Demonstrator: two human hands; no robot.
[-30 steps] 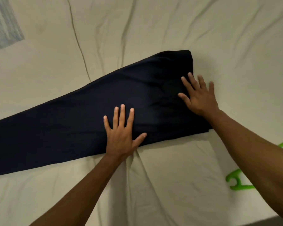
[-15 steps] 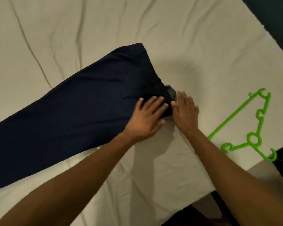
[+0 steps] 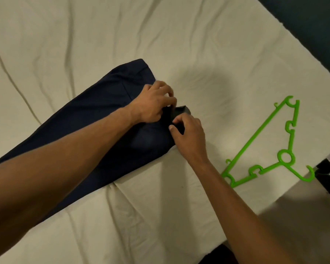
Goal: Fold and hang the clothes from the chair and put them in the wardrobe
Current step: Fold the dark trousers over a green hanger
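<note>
Navy trousers (image 3: 95,122) lie flat and diagonal across the bed (image 3: 198,44), on its cream sheet. Your left hand (image 3: 152,103) has its grip curled onto the cloth at the trousers' right end; your right hand (image 3: 189,134) pinches a dark raised flap there. Both hands nearly touch. Green plastic hanger (image 3: 259,141) lies on the sheet to the right, well apart from the trousers.

Dark navy trousers (image 3: 95,126) flat on bed, green hanger (image 3: 263,147) nearby.
</note>
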